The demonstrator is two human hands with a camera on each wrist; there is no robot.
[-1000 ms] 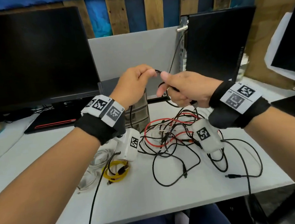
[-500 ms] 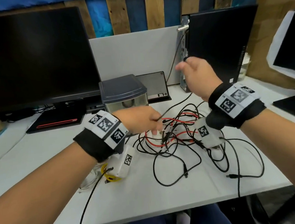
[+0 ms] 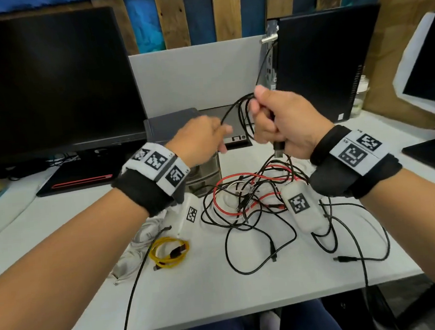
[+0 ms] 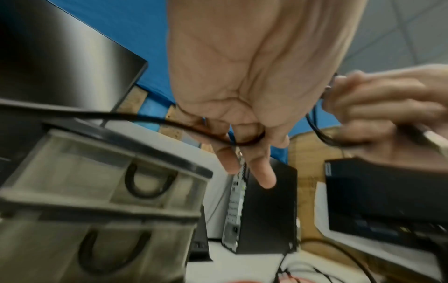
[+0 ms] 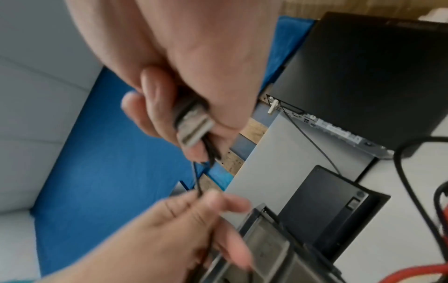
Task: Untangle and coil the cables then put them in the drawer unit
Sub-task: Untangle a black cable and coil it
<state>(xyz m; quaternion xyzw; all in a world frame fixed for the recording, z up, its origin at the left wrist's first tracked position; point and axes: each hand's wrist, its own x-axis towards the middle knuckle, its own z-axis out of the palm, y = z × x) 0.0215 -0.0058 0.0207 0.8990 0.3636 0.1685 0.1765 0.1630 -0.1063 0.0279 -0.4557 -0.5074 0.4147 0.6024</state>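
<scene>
My right hand (image 3: 267, 119) is raised above the desk and grips several loops of a black cable (image 3: 240, 111), whose USB plug (image 3: 278, 149) sticks out below the fist (image 5: 194, 126). My left hand (image 3: 209, 137) pinches the same black cable (image 4: 145, 118) just to the left, the strand running between both hands. Below them a tangle of black, red and white cables (image 3: 250, 198) lies on the white desk (image 3: 221, 294). The grey drawer unit (image 3: 171, 124) stands behind my left hand, its translucent drawers (image 4: 97, 172) closed.
A coiled yellow cable (image 3: 170, 252) and white cables (image 3: 139, 238) lie at front left. A large monitor (image 3: 48, 84) stands at left, a black computer tower (image 3: 328, 65) at back right, another screen (image 3: 430, 70) at far right. A flat black device (image 3: 234, 127) lies behind the drawer unit.
My left hand rose from the cable tangle and met the right hand again, drawing black cable up. The right hand now carries more loops in its fist.
</scene>
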